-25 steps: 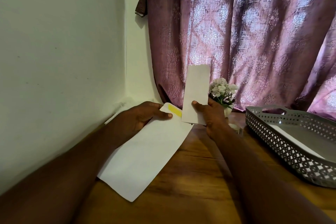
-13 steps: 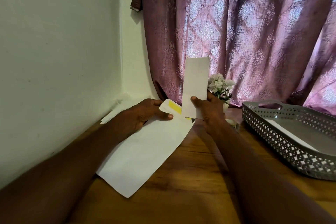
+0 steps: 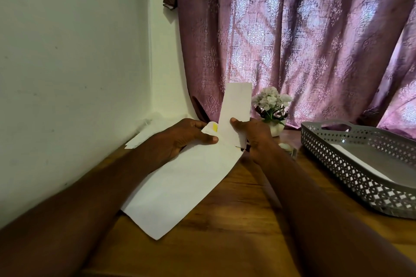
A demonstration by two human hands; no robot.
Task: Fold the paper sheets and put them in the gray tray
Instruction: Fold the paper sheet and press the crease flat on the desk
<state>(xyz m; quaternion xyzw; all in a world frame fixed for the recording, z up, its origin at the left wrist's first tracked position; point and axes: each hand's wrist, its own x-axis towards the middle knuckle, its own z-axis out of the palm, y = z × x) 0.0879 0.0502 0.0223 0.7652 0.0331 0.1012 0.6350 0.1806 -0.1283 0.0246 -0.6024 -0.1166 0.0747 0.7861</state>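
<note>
A long white envelope-like paper [image 3: 180,189] with a yellow strip at its top lies slanted on the wooden table [image 3: 236,231]. My left hand [image 3: 180,139] grips its upper end, thumb on top. My right hand [image 3: 254,137] pinches the lower end of a narrow folded white sheet [image 3: 236,108], which stands upright just right of the envelope's top. The gray perforated tray [image 3: 351,164] sits at the right, with white paper [image 3: 360,162] lying inside it.
More loose white sheets [image 3: 144,135] lie by the wall corner behind my left hand. A small pot of white flowers [image 3: 272,105] stands behind my right hand, before a purple curtain [image 3: 292,40]. A small pale object [image 3: 288,148] sits between pot and tray.
The folded sheet has moved a little lower and closer to the envelope's top. My left hand keeps its hold on the envelope. The view has shifted slightly.
</note>
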